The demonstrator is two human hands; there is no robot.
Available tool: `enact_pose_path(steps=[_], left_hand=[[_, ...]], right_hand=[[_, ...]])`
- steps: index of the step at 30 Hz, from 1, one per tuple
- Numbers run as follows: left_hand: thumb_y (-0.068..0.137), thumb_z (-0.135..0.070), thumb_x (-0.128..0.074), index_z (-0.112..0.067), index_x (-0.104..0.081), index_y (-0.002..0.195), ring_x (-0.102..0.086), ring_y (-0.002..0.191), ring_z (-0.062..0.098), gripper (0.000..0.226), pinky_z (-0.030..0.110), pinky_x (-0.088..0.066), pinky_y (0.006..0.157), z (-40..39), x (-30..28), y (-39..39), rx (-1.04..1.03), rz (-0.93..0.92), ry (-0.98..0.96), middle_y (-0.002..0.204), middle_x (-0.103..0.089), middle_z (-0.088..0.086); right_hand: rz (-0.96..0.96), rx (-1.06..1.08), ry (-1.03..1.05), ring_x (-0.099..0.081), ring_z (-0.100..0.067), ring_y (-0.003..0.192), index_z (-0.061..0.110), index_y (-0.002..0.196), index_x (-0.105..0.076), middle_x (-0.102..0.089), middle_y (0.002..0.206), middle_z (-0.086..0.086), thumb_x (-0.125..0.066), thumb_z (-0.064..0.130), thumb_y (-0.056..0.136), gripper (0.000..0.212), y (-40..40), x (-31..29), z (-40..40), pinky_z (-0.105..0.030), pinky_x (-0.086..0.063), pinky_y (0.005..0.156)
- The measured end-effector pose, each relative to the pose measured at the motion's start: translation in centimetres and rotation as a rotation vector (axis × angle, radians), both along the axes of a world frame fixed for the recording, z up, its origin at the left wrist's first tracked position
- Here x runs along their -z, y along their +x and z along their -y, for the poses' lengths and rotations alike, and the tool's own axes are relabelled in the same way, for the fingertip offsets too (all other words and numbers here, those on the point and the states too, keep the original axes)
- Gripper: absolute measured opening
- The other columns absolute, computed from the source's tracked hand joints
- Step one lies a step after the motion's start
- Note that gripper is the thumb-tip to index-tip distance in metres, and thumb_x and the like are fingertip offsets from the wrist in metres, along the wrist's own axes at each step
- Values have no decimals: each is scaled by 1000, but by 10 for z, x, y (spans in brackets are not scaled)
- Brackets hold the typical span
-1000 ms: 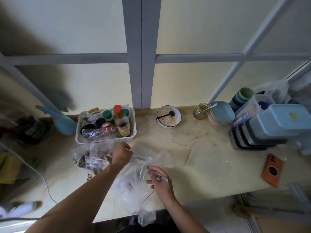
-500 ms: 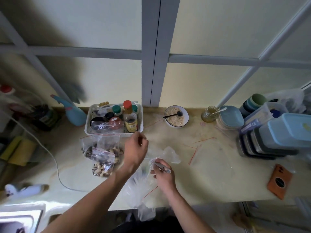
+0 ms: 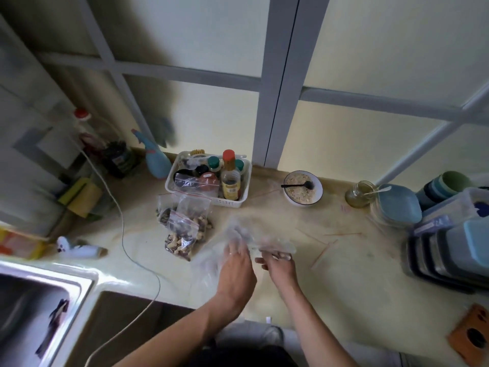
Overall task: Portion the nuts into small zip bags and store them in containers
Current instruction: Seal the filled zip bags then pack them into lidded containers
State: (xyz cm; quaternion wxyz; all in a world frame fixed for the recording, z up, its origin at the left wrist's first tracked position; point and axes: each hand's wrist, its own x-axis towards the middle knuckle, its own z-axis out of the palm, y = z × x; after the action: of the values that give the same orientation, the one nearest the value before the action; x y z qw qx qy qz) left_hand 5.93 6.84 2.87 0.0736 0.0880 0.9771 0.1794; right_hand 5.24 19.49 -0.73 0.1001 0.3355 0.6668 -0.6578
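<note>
A large clear plastic bag lies crumpled and motion-blurred at the middle of the counter. My left hand rests palm down on its left part with fingers curled into the plastic. Just to the right, my right hand pinches the bag's edge; a thin pale thing under its fingers is too blurred to name. Several small zip bags of mixed nuts with red seal lines lie in a pile left of my hands. A stack of lidded containers stands at the right edge.
Behind the nut bags stands a white basket of bottles. A bowl of oats with a black spoon and a glass jar sit by the wall. A sink is at lower left, a white cable crosses the counter, and an orange object lies at lower right.
My left hand has come back from the nut bags near the basket to the clear bag, close beside my right hand. The view has swung left, bringing the sink into sight.
</note>
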Motion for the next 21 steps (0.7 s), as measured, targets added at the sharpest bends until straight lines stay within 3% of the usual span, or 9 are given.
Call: enact_pose_path(steps=[4,7,14,16,19,21], left_hand=[[65,14,-59,4,-50,119,-53,109,41,56,42,-45,94,22,-17,-29,-170,-10,147,115,-56,25],[74,13,-63,12,-45,131,-50,120,43,59,44,-45,100,30,-32,-37,-210,33,231,128,-56,29],[87,6,-53,7,-26,147,-55,115,39,66,40,-45,94,25,-17,-9,-314,276,135,129,-56,28],[89,-9,-60,0,-31,143,-53,116,36,62,39,-47,96,20,-12,2,-270,371,38,131,-54,23],[74,-38,-80,-9,-23,149,-34,137,34,99,42,-39,109,13,-2,20,-151,513,-243,148,-33,15],[78,-35,-78,-15,-17,153,-32,138,33,99,42,-40,106,9,1,29,-144,476,-416,150,-28,14]], right_hand=[[-40,-78,26,-78,-24,73,19,97,-77,-79,91,-2,-63,5,95,20,8,-4,-6,-24,-49,58],[-73,-127,44,-77,-20,72,19,95,-76,-78,88,3,-63,4,95,20,11,-13,-13,-23,-52,59],[-138,-300,160,-77,-14,76,27,90,-75,-77,81,8,-60,6,91,26,18,-24,-34,-41,-59,74],[-147,-342,191,-76,-14,77,29,89,-74,-77,79,6,-60,9,89,25,20,-24,-41,-46,-61,78],[-150,-367,212,-76,-14,77,28,85,-72,-76,74,5,-58,11,88,22,21,-24,-47,-49,-60,81],[-158,-345,219,-75,-16,75,25,83,-72,-76,70,3,-56,9,87,23,22,-25,-50,-50,-60,82]])
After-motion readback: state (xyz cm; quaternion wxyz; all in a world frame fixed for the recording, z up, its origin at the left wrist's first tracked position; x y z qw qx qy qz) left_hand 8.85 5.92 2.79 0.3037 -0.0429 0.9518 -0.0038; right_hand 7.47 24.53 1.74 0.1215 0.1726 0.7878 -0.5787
